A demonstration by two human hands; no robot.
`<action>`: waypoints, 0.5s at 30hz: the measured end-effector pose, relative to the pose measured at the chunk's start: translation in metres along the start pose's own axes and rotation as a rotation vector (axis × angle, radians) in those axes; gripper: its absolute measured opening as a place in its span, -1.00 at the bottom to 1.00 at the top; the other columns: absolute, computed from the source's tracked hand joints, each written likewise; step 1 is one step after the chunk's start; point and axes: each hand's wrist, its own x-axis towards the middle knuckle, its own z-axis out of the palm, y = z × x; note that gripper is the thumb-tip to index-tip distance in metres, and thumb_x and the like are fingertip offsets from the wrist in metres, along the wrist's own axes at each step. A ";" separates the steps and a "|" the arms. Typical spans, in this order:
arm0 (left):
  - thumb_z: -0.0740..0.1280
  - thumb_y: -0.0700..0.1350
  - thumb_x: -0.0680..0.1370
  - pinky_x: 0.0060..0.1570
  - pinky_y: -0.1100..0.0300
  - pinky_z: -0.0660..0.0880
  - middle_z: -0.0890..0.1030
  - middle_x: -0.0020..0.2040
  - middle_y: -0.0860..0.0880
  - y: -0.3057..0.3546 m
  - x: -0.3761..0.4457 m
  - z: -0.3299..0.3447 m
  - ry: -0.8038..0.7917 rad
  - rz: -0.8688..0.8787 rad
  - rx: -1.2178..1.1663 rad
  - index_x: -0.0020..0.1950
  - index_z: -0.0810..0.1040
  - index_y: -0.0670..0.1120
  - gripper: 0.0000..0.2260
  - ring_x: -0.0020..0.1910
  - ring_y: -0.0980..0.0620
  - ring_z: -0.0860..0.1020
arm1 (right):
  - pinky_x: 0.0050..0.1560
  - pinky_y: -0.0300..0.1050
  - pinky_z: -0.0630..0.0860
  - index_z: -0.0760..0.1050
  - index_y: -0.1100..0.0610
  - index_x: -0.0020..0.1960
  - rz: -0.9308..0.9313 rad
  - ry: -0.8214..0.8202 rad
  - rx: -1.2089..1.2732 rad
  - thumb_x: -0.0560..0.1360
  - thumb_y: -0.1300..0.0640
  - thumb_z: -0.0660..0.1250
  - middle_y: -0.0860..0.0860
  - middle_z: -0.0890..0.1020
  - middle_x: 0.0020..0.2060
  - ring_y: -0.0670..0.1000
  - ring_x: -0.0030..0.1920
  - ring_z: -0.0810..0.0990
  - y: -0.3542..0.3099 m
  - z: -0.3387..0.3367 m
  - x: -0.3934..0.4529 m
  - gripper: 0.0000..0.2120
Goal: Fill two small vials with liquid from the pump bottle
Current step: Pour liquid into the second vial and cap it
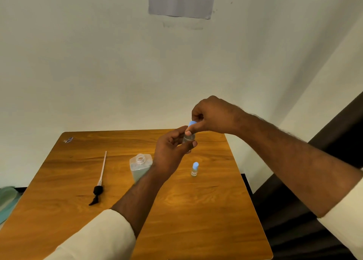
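Note:
My left hand (pixel 172 151) holds a small clear vial (pixel 189 138) above the table, fingers wrapped around its body. My right hand (pixel 213 115) pinches the vial's light blue cap (pixel 192 123) from above. A second small vial (pixel 194 169) with a blue cap stands upright on the table, just right of my left wrist. The clear pump bottle (pixel 139 166) stands open, without its pump, partly hidden by my left forearm. Its black pump head with the long tube (pixel 99 183) lies flat on the table to the left.
The wooden table (pixel 206 210) fills the lower view, with its right edge next to a dark floor gap. A printed sheet (pixel 181 0) hangs on the white wall. A teal object (pixel 7 200) sits off the table's left edge. A small sticker (pixel 68 140) marks the far left corner.

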 end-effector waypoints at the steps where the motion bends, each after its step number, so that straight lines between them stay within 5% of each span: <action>1: 0.45 -0.33 0.44 -0.10 -0.14 0.62 0.68 -0.02 -0.13 0.001 0.000 0.000 -0.003 -0.005 -0.006 0.25 0.58 -0.17 -0.62 -0.04 -0.10 0.65 | -0.28 -0.23 0.42 0.59 0.01 -0.01 -0.012 -0.003 0.043 0.32 -0.18 0.48 -0.06 0.61 -0.18 -0.09 -0.26 0.50 0.001 -0.001 -0.001 -0.65; 4: 0.45 -0.33 0.45 -0.09 -0.10 0.62 0.69 -0.02 -0.14 0.003 0.000 -0.001 -0.009 -0.009 -0.030 0.26 0.57 -0.16 -0.62 -0.03 -0.12 0.65 | -0.24 -0.33 0.42 0.47 -0.15 0.25 -0.098 -0.050 0.168 0.31 -0.04 0.54 -0.15 0.53 0.00 -0.16 -0.21 0.50 0.001 -0.006 -0.003 -0.46; 8: 0.46 -0.33 0.43 -0.09 -0.06 0.62 0.69 0.02 -0.16 0.004 0.000 -0.004 -0.012 -0.005 -0.037 0.23 0.58 -0.18 -0.63 0.00 -0.17 0.65 | -0.16 -0.33 0.47 0.60 -0.01 0.10 -0.220 -0.148 0.136 0.37 0.21 0.49 -0.17 0.57 -0.07 -0.10 -0.11 0.57 0.000 -0.012 0.000 -0.67; 11: 0.46 -0.33 0.43 -0.13 -0.02 0.63 0.69 -0.01 -0.14 0.002 0.001 -0.006 -0.001 0.012 -0.023 0.23 0.58 -0.18 -0.63 -0.04 -0.12 0.65 | -0.27 -0.26 0.42 0.63 0.07 -0.09 -0.142 -0.095 0.024 0.43 -0.01 0.44 -0.10 0.60 -0.24 -0.10 -0.25 0.54 -0.008 -0.011 0.002 -0.83; 15: 0.47 -0.32 0.42 -0.16 0.03 0.64 0.68 -0.11 -0.08 -0.002 0.001 -0.008 0.013 0.009 -0.012 0.19 0.59 -0.22 -0.66 -0.10 -0.06 0.64 | -0.36 -0.18 0.35 0.54 0.09 -0.27 -0.032 0.002 -0.253 0.42 -0.39 0.16 -0.02 0.53 -0.40 -0.05 -0.38 0.47 -0.013 -0.004 0.009 -0.45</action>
